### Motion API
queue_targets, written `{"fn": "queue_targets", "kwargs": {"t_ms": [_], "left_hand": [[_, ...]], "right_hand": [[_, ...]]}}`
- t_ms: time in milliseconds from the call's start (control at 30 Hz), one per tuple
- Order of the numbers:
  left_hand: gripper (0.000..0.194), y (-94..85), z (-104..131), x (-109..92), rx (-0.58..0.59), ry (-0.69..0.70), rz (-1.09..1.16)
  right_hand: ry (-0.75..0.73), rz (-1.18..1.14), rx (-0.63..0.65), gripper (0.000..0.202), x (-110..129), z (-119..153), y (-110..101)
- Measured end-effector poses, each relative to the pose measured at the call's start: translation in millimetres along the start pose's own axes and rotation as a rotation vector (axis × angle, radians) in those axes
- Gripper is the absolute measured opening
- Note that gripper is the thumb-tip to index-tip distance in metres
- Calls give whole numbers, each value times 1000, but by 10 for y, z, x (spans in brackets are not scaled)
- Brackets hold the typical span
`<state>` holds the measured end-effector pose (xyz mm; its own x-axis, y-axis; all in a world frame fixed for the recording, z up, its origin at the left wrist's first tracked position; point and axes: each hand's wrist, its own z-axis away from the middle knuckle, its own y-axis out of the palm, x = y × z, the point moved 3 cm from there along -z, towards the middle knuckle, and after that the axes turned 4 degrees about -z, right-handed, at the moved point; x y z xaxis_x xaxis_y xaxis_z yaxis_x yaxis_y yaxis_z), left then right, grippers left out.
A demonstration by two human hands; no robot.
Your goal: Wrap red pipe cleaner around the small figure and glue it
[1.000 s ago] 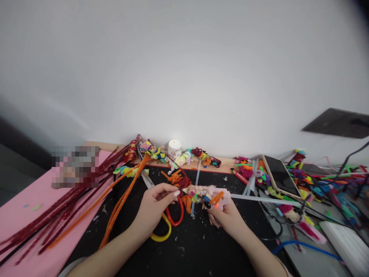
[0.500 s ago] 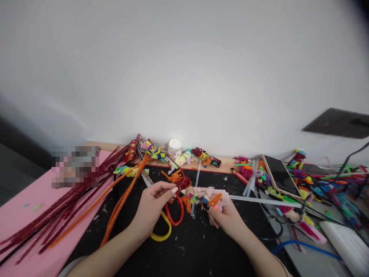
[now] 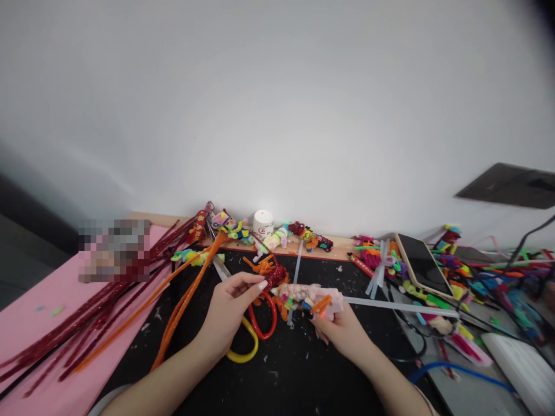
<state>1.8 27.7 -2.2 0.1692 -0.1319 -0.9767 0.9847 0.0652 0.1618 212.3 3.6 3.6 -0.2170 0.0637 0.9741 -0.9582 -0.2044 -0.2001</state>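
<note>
My left hand pinches a dark red glittery pipe-cleaner piece between thumb and fingertips. In my right hand is a pale pink hot glue gun, its front crusted with colourful bits and a small red light glowing on it. A long translucent glue stick runs out of its back to the right. The gun's nozzle points left, close to the red piece; whether they touch I cannot tell. Scissors with red and yellow handles lie beneath my left hand, partly covered by it. Short orange pipe-cleaner pieces lie behind the red piece.
Long dark red pipe cleaners and orange ones spread at left over pink board. Small figures and a white cup line the wall. A phone, cables and a white power strip are at right.
The glue gun has shifted very slightly left, and its trailing glue stick has dipped a little. My left hand and the red piece stay nearly where they were.
</note>
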Motion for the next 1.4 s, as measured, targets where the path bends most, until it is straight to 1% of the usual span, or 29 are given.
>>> {"fn": "queue_targets", "kwargs": {"t_ms": [133,200,300,433,500,633,700,767,833,900,967,1033,1133,1200,1233,1300,1400], "left_hand": [[11,9,-4,-18,-1,-10,16],[11,8,-4,-18,-1,-15,13],[12,1,1,-10,6,-16,1],[12,-1,5,2,17,-12,-5],[13,1,2,2,15,-17,-3],[12,8,-2,-14,6,-19,-14],[11,14,2,-21,16,-13,-38],[10,24,11,-25,41,8,-64],[7,37,24,-31,77,53,-102],[3,53,45,-45,126,129,-160],[4,79,79,-70,198,235,-244],[9,119,132,-102,298,352,-344],[14,183,223,-142,448,488,-445],[16,214,269,-157,525,530,-461],[17,222,280,-158,544,532,-462],[16,222,275,-151,540,496,-458],[12,202,227,-120,471,360,-438]], "right_hand": [[-196,226,-105,7,95,-10,-83],[-228,312,-163,6,133,-13,-120],[-209,461,-255,11,168,-22,-175],[-177,751,-354,32,159,-60,-248],[-141,855,-356,38,123,-87,-269],[-75,978,-339,42,69,-102,-251],[-72,1035,-340,46,85,-86,-220],[-104,1056,-361,49,132,-60,-198],[-192,1006,-391,45,200,-26,-191],[-331,878,-386,36,269,13,-185],[-453,728,-311,28,310,55,-154],[-510,611,-219,22,315,91,-97],[-478,457,-154,14,277,115,-2],[-393,332,-125,6,240,103,43],[-349,276,-112,9,226,93,57],[-285,189,-102,19,214,70,65],[-251,127,-127,24,224,50,46]]}}
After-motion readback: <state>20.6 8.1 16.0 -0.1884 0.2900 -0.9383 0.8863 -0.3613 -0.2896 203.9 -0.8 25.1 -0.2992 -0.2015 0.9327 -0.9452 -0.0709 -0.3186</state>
